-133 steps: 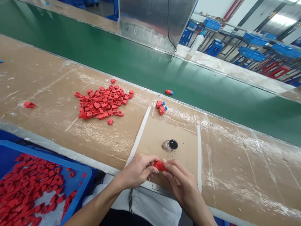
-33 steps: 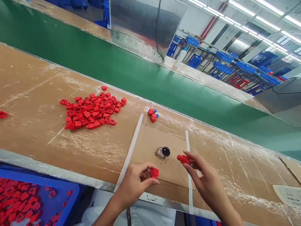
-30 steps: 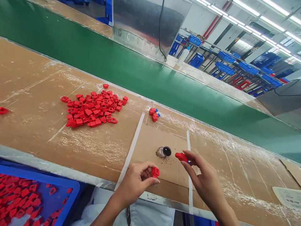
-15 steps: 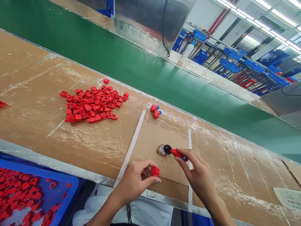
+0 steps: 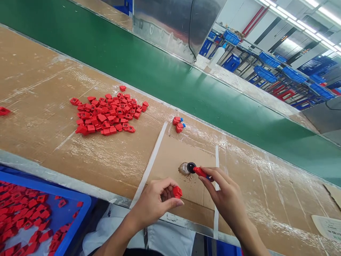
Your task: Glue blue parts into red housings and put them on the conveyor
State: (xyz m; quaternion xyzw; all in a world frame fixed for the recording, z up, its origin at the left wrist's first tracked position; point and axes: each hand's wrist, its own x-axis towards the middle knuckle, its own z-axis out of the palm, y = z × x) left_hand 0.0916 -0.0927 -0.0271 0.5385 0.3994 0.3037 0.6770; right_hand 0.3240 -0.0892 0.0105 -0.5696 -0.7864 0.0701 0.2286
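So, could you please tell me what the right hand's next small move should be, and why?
Probably ease the right hand back from the black disc and bring its red piece toward the red block pinched in the left hand: the piece's tip seems to be at the disc's edge, while the block is held up nearby. Whether tip and disc touch is unclear.

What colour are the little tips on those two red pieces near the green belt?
Blue: both tips show best in the head view.
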